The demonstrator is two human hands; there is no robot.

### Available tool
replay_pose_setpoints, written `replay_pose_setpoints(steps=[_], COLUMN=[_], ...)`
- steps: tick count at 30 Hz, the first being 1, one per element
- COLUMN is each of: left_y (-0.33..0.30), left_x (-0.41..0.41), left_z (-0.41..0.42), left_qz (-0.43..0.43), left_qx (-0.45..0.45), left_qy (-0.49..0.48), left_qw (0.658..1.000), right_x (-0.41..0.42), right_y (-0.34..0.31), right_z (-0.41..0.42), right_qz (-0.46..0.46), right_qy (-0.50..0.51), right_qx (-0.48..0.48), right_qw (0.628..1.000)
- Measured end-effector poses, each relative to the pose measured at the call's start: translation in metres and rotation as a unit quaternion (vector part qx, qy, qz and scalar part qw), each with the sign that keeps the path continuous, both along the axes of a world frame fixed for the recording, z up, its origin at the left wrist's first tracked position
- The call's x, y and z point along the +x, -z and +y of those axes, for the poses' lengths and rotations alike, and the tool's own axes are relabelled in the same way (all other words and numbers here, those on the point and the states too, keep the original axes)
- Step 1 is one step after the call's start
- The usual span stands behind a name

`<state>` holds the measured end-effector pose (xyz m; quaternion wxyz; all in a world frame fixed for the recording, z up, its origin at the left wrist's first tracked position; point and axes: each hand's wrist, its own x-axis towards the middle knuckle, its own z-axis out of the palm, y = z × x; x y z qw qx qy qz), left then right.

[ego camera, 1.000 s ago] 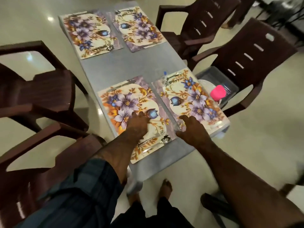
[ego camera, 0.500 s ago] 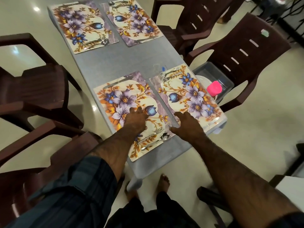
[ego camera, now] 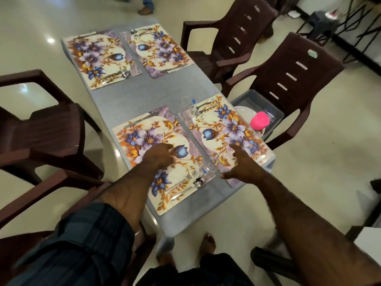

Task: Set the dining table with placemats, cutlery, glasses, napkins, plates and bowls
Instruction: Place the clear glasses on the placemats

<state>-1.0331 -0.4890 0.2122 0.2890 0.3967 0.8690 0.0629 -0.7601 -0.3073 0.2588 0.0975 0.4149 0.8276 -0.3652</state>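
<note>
My left hand (ego camera: 159,154) resting on near left placemat (ego camera: 165,157), fingers loosely bent, gripping nothing. My right hand (ego camera: 244,167) hovering spread open beside clear glass (ego camera: 208,168). Fork (ego camera: 186,178) and spoon (ego camera: 194,185) lying just nearer. Second glass (ego camera: 188,105) standing beyond, at right placemat (ego camera: 224,135). Two more placemats (ego camera: 103,58) lying at far end.

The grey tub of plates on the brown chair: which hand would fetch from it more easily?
Probably the right hand: it hovers open over the near right floral placemat, nearest the grey tub.
</note>
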Motion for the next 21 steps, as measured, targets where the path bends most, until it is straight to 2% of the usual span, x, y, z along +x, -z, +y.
replay_pose_setpoints(steps=[2, 4, 8, 13, 18, 21], left_y=[-0.022, -0.052, -0.113, -0.135, -0.1, -0.077], left_x=[-0.01, -0.009, 0.021, 0.097, 0.197, 0.252], left_z=[0.013, 0.034, 0.096, 0.2, 0.289, 0.329], left_qz=[0.024, 0.063, 0.099, 0.098, 0.018, -0.014], left_qx=[0.048, 0.108, 0.182, 0.179, 0.169, 0.123], left_qy=[-0.048, -0.057, 0.012, 0.1, 0.062, 0.075], left_qw=[0.997, 0.991, 0.978, 0.974, 0.983, 0.989], right_x=[0.024, 0.048, 0.083, 0.116, 0.181, 0.219], right_y=[-0.001, -0.004, -0.004, 0.002, 0.015, 0.024], right_z=[0.019, 0.041, 0.093, 0.176, 0.242, 0.284], right_qz=[0.027, 0.052, 0.091, 0.11, 0.114, 0.053], right_qy=[0.022, 0.056, 0.091, 0.049, 0.049, 0.036], right_qx=[0.014, 0.017, 0.019, 0.007, -0.03, -0.046], right_qw=[0.999, 0.997, 0.991, 0.993, 0.992, 0.997])
